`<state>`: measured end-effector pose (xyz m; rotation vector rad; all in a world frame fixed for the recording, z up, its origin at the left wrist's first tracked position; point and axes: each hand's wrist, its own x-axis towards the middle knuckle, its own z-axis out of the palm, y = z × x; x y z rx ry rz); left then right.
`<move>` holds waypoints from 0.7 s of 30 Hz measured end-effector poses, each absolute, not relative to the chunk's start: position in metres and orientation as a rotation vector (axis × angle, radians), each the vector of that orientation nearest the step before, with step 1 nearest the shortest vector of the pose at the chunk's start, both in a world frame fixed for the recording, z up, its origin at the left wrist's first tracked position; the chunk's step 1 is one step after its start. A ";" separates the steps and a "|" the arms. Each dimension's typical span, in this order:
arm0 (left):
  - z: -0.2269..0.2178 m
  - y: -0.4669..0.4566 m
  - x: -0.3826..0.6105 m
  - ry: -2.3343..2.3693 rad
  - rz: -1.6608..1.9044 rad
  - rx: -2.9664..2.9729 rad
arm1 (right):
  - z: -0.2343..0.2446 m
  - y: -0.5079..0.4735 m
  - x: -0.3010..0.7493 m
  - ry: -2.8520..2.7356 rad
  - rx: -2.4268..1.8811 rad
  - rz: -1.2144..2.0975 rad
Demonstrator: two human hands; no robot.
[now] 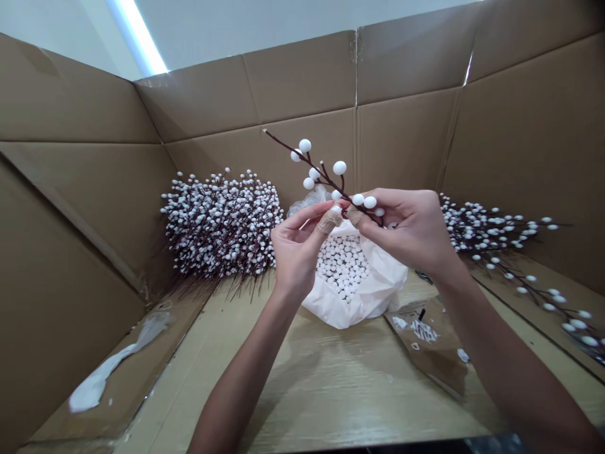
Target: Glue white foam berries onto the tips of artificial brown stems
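Observation:
I hold a thin dark twig [317, 165] with several white foam berries on it, raised above a white plastic bag [373, 296] full of loose white berries [343, 261]. My right hand [410, 228] pinches the twig's lower end. My left hand [297, 247], its forefinger and thumb wrapped in tan tape, pinches a small white berry against the twig close to the right fingertips. The twig slants up and to the left.
A large pile of finished berry twigs [220, 224] lies at the back left, another spread of twigs [496, 230] at the right. Cardboard walls [302, 88] enclose the wooden table [331, 384]. A torn piece of cardboard [432, 353] lies near my right forearm.

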<state>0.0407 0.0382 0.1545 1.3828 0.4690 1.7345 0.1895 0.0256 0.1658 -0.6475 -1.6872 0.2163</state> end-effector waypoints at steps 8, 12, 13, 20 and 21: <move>0.155 0.037 0.039 0.441 1.739 1.459 | 0.165 0.025 0.189 -1.696 -0.643 0.221; 0.156 0.035 0.039 0.444 1.742 1.462 | 0.166 0.024 0.189 -1.692 -0.663 0.184; 0.156 0.035 0.039 0.443 1.742 1.460 | 0.166 0.024 0.190 -1.690 -0.667 0.174; 0.154 0.038 0.040 0.479 1.796 1.466 | 0.165 0.025 0.189 -1.694 -0.671 0.186; 0.154 0.038 0.040 0.481 1.802 1.471 | 0.165 0.025 0.189 -1.694 -0.669 0.187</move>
